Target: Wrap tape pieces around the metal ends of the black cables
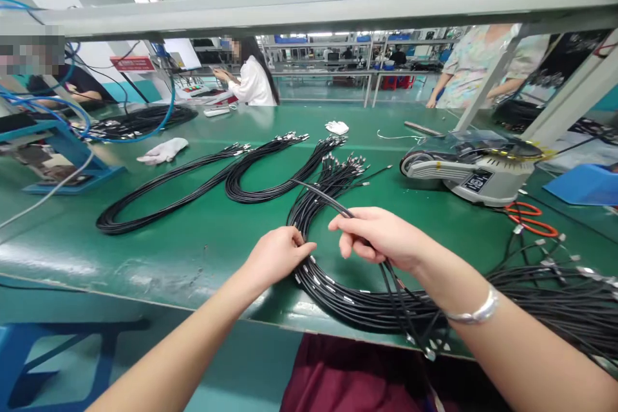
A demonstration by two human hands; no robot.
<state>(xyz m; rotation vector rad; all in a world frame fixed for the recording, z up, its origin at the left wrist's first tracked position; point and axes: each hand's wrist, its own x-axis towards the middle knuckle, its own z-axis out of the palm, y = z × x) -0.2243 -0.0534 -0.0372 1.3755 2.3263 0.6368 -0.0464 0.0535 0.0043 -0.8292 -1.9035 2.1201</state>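
Note:
Near the front edge of the green table, a large curved bundle of black cables (338, 299) with white labels and metal ends sweeps round to the right. My left hand (277, 254) is closed at the left bend of this bundle, its fingertips partly hidden behind the thumb and cables. Just to the right, my right hand (379, 235) is raised above the bundle and closed on a few black cables (321, 193). They stick out to the upper left and hang down below the palm, their lower ends near the table edge.
Two looped cable bundles (159, 219) (255, 193) lie left and behind. White gloves (164, 151) rest farther back. At right stand a tape dispenser (487, 174), orange-handled scissors (533, 219) and a blue bin (584, 185). A shelf beam (309, 13) crosses above; several people are beyond.

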